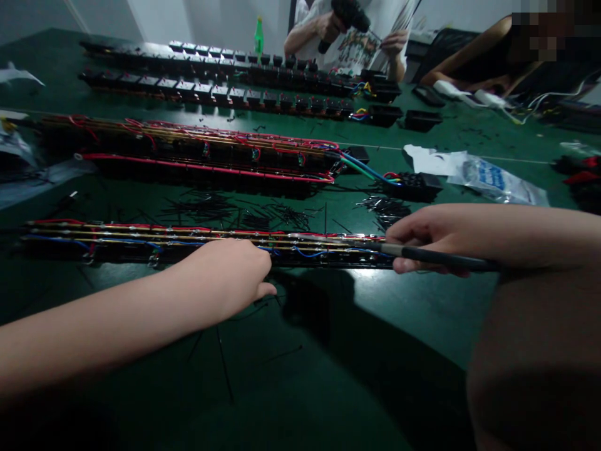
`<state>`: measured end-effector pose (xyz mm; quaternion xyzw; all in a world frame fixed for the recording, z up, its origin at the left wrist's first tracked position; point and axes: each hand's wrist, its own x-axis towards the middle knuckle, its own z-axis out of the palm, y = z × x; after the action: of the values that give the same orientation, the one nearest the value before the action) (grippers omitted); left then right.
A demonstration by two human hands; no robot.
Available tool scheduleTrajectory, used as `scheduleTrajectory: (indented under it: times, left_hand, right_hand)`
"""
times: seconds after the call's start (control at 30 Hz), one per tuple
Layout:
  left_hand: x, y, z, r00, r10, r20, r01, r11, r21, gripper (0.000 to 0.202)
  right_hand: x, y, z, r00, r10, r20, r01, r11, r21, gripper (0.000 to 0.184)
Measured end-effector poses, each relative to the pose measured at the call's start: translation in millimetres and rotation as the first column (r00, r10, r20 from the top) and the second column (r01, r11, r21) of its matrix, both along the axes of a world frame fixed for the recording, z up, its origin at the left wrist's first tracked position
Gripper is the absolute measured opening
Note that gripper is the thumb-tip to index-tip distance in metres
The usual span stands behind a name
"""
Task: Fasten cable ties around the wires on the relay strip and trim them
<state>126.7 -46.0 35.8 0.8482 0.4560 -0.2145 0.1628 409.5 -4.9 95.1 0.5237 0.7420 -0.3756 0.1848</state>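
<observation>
A long black bar [126,252] lies across the table before me, with brass-coloured rods and red and blue wires along it. My left hand [237,275] is closed at its near edge, fingers curled and thumb pointing right; whatever is in the fingers is hidden. Farther right, my right hand [429,241] is closed around a slim tool [451,258] with a black handle. Its thin greyish end points left over the rods, and its exact kind is unclear. Thin black strips, like cable ties [224,363], lie below my left hand.
Piles of black strips [282,216] lie behind the bar. Beyond are a second wired bar [211,166], more black bars [220,94], a plastic bag [502,178] and a green bottle [258,39]. Across the table, a person's hand [328,26] holds a power drill [350,15]; another person sits right.
</observation>
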Motion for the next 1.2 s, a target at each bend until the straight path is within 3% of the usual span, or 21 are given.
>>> scheduleTrajectory:
  times: [0.1,0.23,0.3,0.4,0.6,0.83,1.03,1.2]
  left_hand:
    - [1.8,2.9,9.4,0.999,0.044,0.012,-0.045,0.998,0.032,0.042]
    - [12.9,24.7,14.8,0.969,0.112,0.221,-0.135,0.986,0.093,0.036]
    - [23.5,40.7,9.7,0.912,0.171,0.373,-0.213,0.974,0.076,0.032]
    - [42.1,62.2,-5.5,0.761,0.316,0.566,-0.367,0.93,-0.025,0.026]
    - [62.3,77.7,-33.6,0.616,0.428,0.661,-0.347,0.901,-0.259,0.022]
    - [59.9,72.8,-44.0,0.44,0.518,0.734,-0.335,0.853,-0.401,0.019]
    - [58.9,71.0,-44.6,0.385,0.539,0.75,-0.323,0.839,-0.437,0.018]
    - [58.3,71.4,-44.3,0.384,0.519,0.764,-0.293,0.853,-0.432,0.018]
  right_hand:
    - [17.2,-8.8,17.5,0.994,-0.099,0.047,0.092,0.988,0.128,0.049]
    - [27.9,-17.3,21.9,0.984,-0.087,0.156,0.058,0.981,0.183,0.047]
    - [31.2,-19.9,18.8,0.985,-0.082,0.154,0.051,0.979,0.198,0.048]
    - [39.6,-20.1,12.7,0.987,-0.074,0.142,0.041,0.973,0.226,0.051]
    - [49.6,-14.0,4.3,0.982,-0.068,0.176,0.061,0.997,0.045,0.049]
    - [40.9,-8.0,-0.3,0.993,-0.053,0.107,0.05,0.998,0.023,0.05]
    - [42.0,-1.5,-6.9,0.99,-0.05,0.133,0.044,0.998,0.046,0.042]
    - [41.5,1.1,-8.6,0.986,-0.034,0.16,0.027,0.998,0.05,0.039]
